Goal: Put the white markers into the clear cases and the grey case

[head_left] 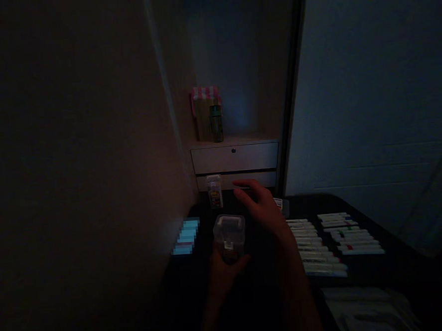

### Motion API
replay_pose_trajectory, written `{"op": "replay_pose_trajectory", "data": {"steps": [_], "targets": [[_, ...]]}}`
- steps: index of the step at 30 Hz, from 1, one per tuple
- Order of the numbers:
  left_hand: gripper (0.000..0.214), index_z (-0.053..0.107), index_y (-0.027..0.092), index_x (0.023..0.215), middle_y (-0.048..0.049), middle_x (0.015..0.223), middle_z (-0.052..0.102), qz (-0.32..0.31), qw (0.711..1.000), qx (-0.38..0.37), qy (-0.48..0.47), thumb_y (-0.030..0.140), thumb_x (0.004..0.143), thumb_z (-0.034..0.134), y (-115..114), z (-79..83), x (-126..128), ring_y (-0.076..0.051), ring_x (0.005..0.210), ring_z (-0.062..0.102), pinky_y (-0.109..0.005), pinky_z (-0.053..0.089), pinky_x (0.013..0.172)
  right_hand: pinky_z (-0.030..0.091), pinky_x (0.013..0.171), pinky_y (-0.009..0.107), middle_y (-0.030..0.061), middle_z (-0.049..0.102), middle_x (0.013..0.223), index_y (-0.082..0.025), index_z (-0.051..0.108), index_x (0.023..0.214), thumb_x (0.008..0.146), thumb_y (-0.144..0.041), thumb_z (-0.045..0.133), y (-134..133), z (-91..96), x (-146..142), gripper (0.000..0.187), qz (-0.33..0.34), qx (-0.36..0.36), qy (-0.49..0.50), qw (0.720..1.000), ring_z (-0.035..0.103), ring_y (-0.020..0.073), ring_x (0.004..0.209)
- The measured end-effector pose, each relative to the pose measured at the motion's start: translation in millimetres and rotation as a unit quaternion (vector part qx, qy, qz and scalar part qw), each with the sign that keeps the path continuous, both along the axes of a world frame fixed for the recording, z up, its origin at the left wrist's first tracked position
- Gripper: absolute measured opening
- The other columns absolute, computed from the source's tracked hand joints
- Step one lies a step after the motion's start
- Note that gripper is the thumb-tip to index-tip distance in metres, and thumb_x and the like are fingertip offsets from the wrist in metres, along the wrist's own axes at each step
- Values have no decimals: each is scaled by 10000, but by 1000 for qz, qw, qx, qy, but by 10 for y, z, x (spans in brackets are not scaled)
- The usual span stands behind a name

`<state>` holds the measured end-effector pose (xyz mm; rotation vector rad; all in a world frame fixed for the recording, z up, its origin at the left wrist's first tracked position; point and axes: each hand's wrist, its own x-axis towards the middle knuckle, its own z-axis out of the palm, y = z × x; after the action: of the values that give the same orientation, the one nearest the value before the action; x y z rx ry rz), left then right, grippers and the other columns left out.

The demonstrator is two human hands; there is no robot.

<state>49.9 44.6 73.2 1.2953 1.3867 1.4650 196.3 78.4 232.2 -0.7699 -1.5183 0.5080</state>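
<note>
My left hand [225, 270] is wrapped round the lower part of a clear plastic box [230, 230] that has a small front latch. Something dark sits low inside the box, too dim to name. To the right and a little higher, my right hand [259, 203] hovers with thumb and fingers apart and nothing between them. Behind the held box stands another clear container [215, 191] with a dark label. A further clear container [282, 205] with a white label is partly covered by my right hand.
White marker pens lie in a near row [316, 249] and a farther group [350, 235] at right. Clear plastic packaging [368, 309] lies at the front right. A lit, blurred screen [187, 236] is at left. Behind are drawers [235, 158] and a bottle [216, 123]; a wall [92, 143] borders the left.
</note>
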Motion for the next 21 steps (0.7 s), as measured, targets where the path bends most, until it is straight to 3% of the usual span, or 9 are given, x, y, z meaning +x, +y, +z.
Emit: {"op": "replay_pose_trajectory", "data": {"steps": [3, 5, 8, 10, 13, 17, 21], "targets": [[763, 632, 149, 1213, -124, 1059, 783, -16, 1000, -19, -18, 386, 557, 943, 2, -5, -58, -322, 974, 750, -420, 597, 850, 519, 1014, 436, 68, 755, 1137, -229, 739, 1086, 908, -465, 683, 3, -72, 5, 301, -53, -25, 95, 994, 673, 258, 1096], [790, 627, 152, 1233, -120, 1075, 782, -16, 999, -16, -32, 366, 544, 948, 0, -21, -66, -322, 997, 748, -422, 592, 877, 526, 1020, 422, 69, 736, 1219, -243, 715, 1156, 911, -457, 688, -70, -221, 12, 326, -14, -43, 121, 992, 662, 258, 1159], [790, 638, 161, 1237, -117, 1093, 784, -34, 998, -11, -45, 335, 534, 954, -17, -41, -44, -323, 1017, 748, -423, 594, 890, 490, 1098, 426, 46, 649, 1401, -305, 643, 1335, 888, -412, 738, -198, -405, 58, 469, 112, -67, 37, 991, 606, 253, 1285], [757, 641, 169, 1240, -116, 1114, 784, -46, 998, 0, -48, 326, 564, 943, -31, -43, -26, -321, 1033, 748, -424, 595, 900, 460, 1136, 435, 42, 599, 1450, -327, 596, 1407, 855, -377, 785, -244, -464, 92, 585, 154, -75, -32, 985, 578, 254, 1321], [732, 631, 176, 1255, -117, 1143, 781, -58, 997, 19, -50, 332, 604, 927, -41, -38, -18, -315, 1049, 749, -421, 593, 913, 467, 1121, 423, 61, 600, 1407, -301, 583, 1430, 802, -338, 836, -237, -520, 84, 678, 178, -89, -89, 976, 591, 259, 1289], [726, 630, 173, 1254, -117, 1154, 780, -59, 997, 18, -37, 355, 614, 920, -36, -45, -31, -314, 1061, 750, -414, 588, 923, 488, 1090, 420, 61, 623, 1377, -295, 571, 1440, 799, -335, 833, -187, -594, 15, 694, 186, -119, -86, 971, 615, 260, 1248], [704, 642, 172, 1225, -107, 1100, 789, -40, 999, 17, -22, 373, 608, 917, -37, -59, -31, -318, 1031, 754, -432, 590, 910, 471, 1111, 423, 51, 611, 1390, -315, 546, 1470, 761, -314, 861, -210, -584, 46, 776, 197, -105, -105, 969, 596, 262, 1275]]}}
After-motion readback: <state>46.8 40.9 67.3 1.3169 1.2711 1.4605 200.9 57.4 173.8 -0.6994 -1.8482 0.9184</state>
